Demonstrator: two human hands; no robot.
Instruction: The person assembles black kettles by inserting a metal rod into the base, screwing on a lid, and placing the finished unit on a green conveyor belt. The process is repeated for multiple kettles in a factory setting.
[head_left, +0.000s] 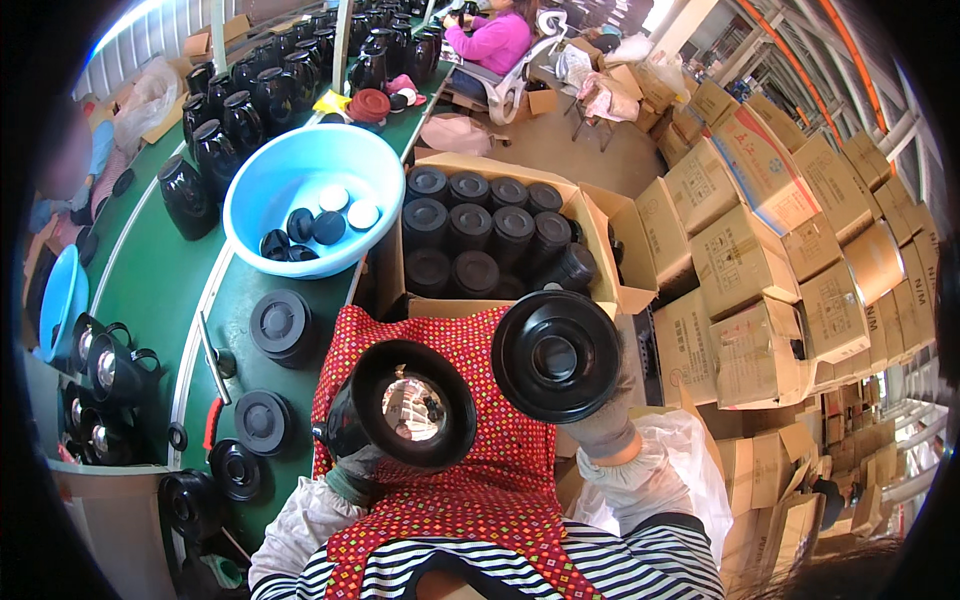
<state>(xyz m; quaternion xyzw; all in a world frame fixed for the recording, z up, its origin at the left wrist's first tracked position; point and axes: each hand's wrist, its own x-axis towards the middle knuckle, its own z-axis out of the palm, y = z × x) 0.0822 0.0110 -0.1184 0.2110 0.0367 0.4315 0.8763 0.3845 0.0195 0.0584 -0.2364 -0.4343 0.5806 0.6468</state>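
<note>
My gloved left hand (360, 476) holds a black plastic jug body (337, 416) over my red patterned apron; its wide mouth faces up and shows a shiny inner lining. In my gloved right hand (607, 427) is a round black part (556, 356) with a raised centre ring, its face turned towards me; most of the fingers are hidden behind it. The two pieces are apart. On the green workbench to the left lie a stack of round black lids (280, 324), another black lid (262, 421), a ringed black part (235, 469) and a tool with a red handle (213, 424).
A blue basin (315, 259) with black and white caps stands on the bench. Beyond my apron is an open carton (510, 309) of black cylindrical parts. Many black jugs (244, 120) line the bench. Cartons (739, 247) are stacked right. A person in pink (499, 37) sits farther off.
</note>
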